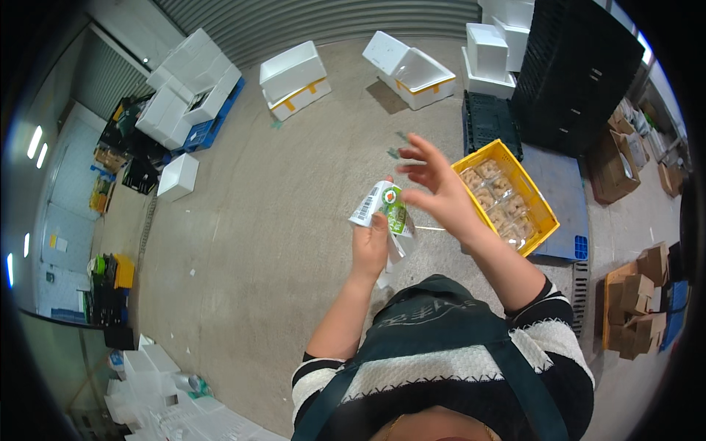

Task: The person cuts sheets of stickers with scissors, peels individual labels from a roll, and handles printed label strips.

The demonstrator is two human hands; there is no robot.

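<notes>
My left hand (pixel 370 246) grips a curled white and green printed label strip (pixel 365 209), with the thumb pressed on its face. A barcode shows on it, and pale backing hangs below. Up and to the right, my right hand (pixel 441 192) is raised with its fingers spread and nothing visible held in it. The right forearm passes over the near left side of a yellow crate (pixel 535 187). Inside that crate lie several clear plastic packs (pixel 501 187) of light brown, rounded food pieces.
The crate rests on a blue pallet (pixel 562 195), beside tall stacked black crates (pixel 577 81). White foam boxes (pixel 294 73) stand ahead, and more foam boxes (pixel 165 114) are stacked far left. Cardboard boxes (pixel 638 298) sit at right, near a floor drain grate (pixel 581 294). White foam pieces (pixel 151 375) lie lower left.
</notes>
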